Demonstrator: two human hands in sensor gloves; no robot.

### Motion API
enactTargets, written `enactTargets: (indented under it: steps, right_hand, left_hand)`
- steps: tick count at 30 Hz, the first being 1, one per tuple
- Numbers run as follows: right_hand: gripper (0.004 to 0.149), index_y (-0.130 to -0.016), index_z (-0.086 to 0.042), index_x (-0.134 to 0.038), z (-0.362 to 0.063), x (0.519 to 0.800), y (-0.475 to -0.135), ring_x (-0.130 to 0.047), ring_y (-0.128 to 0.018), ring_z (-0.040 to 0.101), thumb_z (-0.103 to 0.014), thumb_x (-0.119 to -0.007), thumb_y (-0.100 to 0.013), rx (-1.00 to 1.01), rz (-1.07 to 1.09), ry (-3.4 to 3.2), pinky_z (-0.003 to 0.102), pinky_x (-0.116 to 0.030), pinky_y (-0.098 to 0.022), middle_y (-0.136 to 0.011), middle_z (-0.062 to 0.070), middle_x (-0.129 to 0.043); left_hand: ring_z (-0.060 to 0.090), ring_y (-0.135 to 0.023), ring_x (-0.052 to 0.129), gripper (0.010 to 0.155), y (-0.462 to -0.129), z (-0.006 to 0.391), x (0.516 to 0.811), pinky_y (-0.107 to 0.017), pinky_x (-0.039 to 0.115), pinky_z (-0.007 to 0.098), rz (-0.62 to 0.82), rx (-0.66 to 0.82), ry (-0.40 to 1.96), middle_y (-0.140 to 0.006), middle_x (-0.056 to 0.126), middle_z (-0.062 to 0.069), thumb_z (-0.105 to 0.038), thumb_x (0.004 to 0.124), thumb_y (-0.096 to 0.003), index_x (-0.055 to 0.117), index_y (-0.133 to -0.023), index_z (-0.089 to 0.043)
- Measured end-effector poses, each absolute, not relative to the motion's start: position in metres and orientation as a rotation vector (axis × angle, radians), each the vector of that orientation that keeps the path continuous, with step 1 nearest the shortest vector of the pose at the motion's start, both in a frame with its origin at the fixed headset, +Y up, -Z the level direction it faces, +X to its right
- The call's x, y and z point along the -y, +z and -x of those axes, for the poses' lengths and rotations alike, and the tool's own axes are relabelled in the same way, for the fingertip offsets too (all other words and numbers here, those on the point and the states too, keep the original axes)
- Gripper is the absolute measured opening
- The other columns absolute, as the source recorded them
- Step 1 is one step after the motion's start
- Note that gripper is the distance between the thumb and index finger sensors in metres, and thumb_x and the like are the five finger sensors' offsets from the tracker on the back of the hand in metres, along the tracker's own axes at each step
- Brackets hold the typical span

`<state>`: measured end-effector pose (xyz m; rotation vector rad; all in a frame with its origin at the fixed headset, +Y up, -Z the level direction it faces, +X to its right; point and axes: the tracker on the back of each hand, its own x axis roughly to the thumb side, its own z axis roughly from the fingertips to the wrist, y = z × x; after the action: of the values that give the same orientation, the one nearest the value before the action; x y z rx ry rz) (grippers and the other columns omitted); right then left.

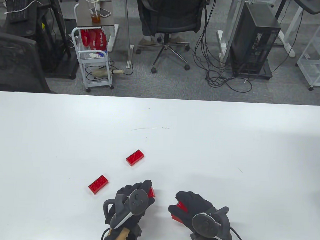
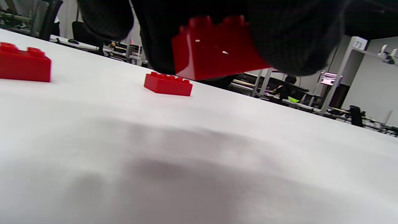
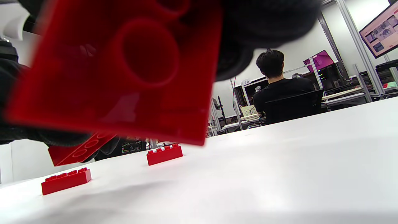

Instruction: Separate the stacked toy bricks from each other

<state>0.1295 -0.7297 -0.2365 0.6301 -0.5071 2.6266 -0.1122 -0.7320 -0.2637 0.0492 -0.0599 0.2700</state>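
Observation:
Two loose red bricks lie on the white table (image 1: 201, 143): one (image 1: 135, 157) near the middle, one (image 1: 98, 184) to its lower left. My left hand (image 1: 138, 195) grips a red brick (image 1: 152, 192) just above the table; it shows in the left wrist view (image 2: 214, 49), studs up. My right hand (image 1: 183, 207) grips another red brick (image 1: 181, 207); its hollow underside fills the right wrist view (image 3: 124, 68). The two hands are apart, each with its own brick. The loose bricks show in the left wrist view (image 2: 168, 84) (image 2: 23, 63) and in the right wrist view (image 3: 164, 154) (image 3: 66, 180).
The table's far edge (image 1: 161, 99) borders an office floor with a chair (image 1: 169, 21), a small cart (image 1: 94, 60) and a computer tower (image 1: 253, 41). Faint marks (image 1: 148, 128) lie on the table's middle.

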Motion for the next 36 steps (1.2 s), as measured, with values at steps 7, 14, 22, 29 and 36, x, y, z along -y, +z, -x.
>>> enactTargets:
  steps: [7, 14, 22, 29, 36]
  right_hand:
    - [0.063, -0.085, -0.022, -0.076, -0.131, 0.729, -0.236, -0.098, -0.04, 0.02, -0.069, -0.058, -0.047, 0.509, -0.628, 2.619, 0.031, -0.089, -0.024, -0.066, 0.004, -0.092]
    - [0.063, -0.085, -0.022, -0.076, -0.131, 0.729, -0.236, -0.098, -0.04, 0.02, -0.069, -0.058, -0.047, 0.508, -0.63, 2.615, 0.031, -0.089, -0.024, -0.066, 0.004, -0.092]
    - [0.063, -0.086, -0.022, -0.076, -0.132, 0.729, -0.236, -0.098, -0.04, 0.02, -0.069, -0.058, -0.047, 0.508, -0.63, 2.611, 0.031, -0.089, -0.024, -0.066, 0.004, -0.092]
    - [0.063, -0.086, -0.022, -0.076, -0.133, 0.729, -0.235, -0.098, -0.04, 0.02, -0.069, -0.058, -0.047, 0.508, -0.63, 2.609, 0.031, -0.089, -0.024, -0.066, 0.004, -0.092]
    - [0.063, -0.086, -0.022, -0.076, -0.133, 0.729, -0.235, -0.098, -0.04, 0.02, -0.069, -0.058, -0.047, 0.507, -0.631, 2.608, 0.031, -0.089, -0.024, -0.066, 0.004, -0.092]
  left_hand:
    - [0.028, -0.094, 0.082, 0.068, -0.272, 0.125, 0.737, -0.076, 0.063, 0.055, 0.017, -0.075, 0.156, -0.107, 0.08, -0.001, -0.049, 0.083, -0.0405, 0.069, -0.106, -0.039]
    - [0.029, -0.097, 0.08, 0.068, -0.28, 0.139, 0.745, -0.076, 0.062, 0.056, 0.09, -0.142, 0.136, -0.108, 0.078, -0.001, -0.047, 0.084, -0.0412, 0.069, -0.107, -0.038]
    - [0.028, -0.096, 0.081, 0.068, -0.284, 0.141, 0.754, -0.077, 0.061, 0.056, 0.175, -0.162, 0.086, -0.108, 0.079, -0.002, -0.047, 0.086, -0.0407, 0.07, -0.106, -0.037]
    - [0.027, -0.096, 0.081, 0.068, -0.285, 0.14, 0.755, -0.077, 0.061, 0.057, 0.188, -0.166, 0.057, -0.107, 0.078, -0.003, -0.047, 0.088, -0.0391, 0.072, -0.105, -0.037]
    - [0.027, -0.095, 0.083, 0.069, -0.286, 0.14, 0.754, -0.077, 0.061, 0.057, 0.181, -0.172, 0.041, -0.106, 0.08, -0.004, -0.047, 0.09, -0.0364, 0.074, -0.103, -0.036]
